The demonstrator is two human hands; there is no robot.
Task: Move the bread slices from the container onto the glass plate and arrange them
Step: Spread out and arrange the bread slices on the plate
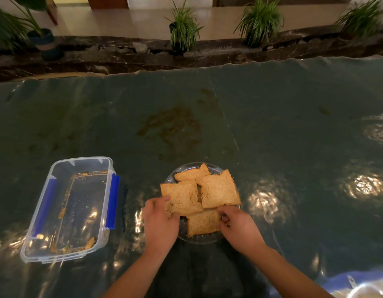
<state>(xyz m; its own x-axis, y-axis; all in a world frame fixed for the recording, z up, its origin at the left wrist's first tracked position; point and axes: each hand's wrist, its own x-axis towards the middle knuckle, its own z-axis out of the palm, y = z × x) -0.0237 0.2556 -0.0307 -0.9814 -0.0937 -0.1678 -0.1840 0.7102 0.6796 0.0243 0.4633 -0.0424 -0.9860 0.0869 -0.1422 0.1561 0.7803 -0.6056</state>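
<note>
Arranging: the moving step looks finished and the tidying step is in hand, both hands working at the near side of the glass plate (210, 239)
Left hand (160, 222): its fingers pinch the near left corner of the left slice (180, 198), which sags over the plate's edge
Right hand (237, 224): fingers curled onto the right edge of the nearest slice (202, 222); whether they grip or only nudge it I cannot tell
Bread slices: four counted, all on the plate and overlapping, one at the far side (192, 173), one on the right (219, 191), one on the left, one nearest the person
Container (46, 253): one, clear with blue clips, lidless, well apart to the left on the surface (272, 125); only crumbs lie in it
Plate: one, on the same surface
Next move, by my judgement: draw the left slice inward so it sits fully on the glass, gently, since its corner looks soft and torn
Plants: four potted ones beyond the far edge
</note>
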